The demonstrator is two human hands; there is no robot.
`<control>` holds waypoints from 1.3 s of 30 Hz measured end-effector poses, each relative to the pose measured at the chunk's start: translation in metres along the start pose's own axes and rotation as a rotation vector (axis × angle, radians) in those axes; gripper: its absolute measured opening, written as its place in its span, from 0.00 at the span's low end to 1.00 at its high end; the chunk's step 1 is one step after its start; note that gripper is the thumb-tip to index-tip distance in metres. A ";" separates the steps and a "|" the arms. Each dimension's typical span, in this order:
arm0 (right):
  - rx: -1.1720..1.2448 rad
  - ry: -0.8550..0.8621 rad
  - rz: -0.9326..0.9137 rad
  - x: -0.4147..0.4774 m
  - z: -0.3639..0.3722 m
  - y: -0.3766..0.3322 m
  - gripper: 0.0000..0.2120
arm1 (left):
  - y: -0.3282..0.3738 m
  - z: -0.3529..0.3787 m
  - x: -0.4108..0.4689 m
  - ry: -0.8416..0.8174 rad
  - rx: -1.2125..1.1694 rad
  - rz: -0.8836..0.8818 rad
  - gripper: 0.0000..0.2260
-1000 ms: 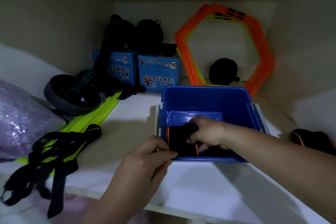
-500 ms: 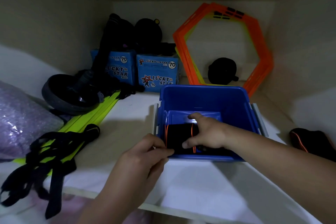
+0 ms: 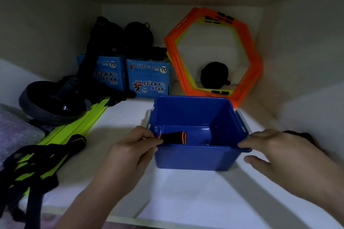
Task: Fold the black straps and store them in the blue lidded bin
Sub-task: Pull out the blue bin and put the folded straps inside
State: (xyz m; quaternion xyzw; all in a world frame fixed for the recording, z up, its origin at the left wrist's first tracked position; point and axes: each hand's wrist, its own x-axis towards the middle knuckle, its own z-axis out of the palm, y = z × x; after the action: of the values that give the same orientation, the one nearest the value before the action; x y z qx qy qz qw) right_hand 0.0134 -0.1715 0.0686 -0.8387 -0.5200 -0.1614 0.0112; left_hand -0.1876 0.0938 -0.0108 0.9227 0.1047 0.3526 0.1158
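One folded black strap with orange edging [image 3: 172, 137] lies in the open blue plastic bin [image 3: 195, 158], centre frame, long axis left-right. The left hand [image 3: 130, 151] pinches the bin's near-left rim; the right hand [image 3: 279, 149], fingers spread and empty, sits nearest another black strap [image 3: 305, 136] just behind it. Blue boxes [image 3: 149, 78] read "LUCKY STAR 70".

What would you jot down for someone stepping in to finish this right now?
Left hand: holds the blue bin's near-left corner, fingers on its rim.
Right hand: open, fingertips at the bin's near-right corner, gripping nothing.
Done: one folded black strap with orange edging lies inside the bin, at its left.
Left: the loose black straps on the shelf's left, over the yellow-green ladder, and a black item behind the right hand. No lid in view; find it, then close the bin.
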 end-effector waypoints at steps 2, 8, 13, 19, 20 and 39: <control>0.123 0.097 0.035 -0.004 0.019 0.007 0.20 | -0.002 0.002 0.006 0.005 -0.006 -0.004 0.14; 0.193 0.187 0.107 -0.004 0.044 0.010 0.18 | -0.002 0.004 0.013 0.043 0.012 -0.012 0.13; 0.236 0.211 0.106 -0.004 0.048 0.011 0.18 | 0.000 0.005 0.017 0.045 0.133 -0.033 0.17; 0.396 0.209 0.183 -0.008 0.038 0.017 0.20 | 0.021 0.008 0.034 0.067 0.106 -0.069 0.20; 0.415 0.221 0.193 -0.009 0.035 0.020 0.20 | 0.029 0.009 0.040 0.062 0.076 -0.071 0.20; 0.319 0.128 0.541 -0.057 0.054 0.160 0.30 | 0.239 0.144 0.147 -0.226 -0.226 0.252 0.21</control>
State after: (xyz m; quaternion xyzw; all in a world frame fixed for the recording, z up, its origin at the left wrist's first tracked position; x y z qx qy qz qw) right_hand 0.1442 -0.2846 0.0252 -0.9224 -0.2949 -0.1214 0.2178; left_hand 0.0432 -0.1130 0.0452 0.9433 -0.0654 0.2678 0.1847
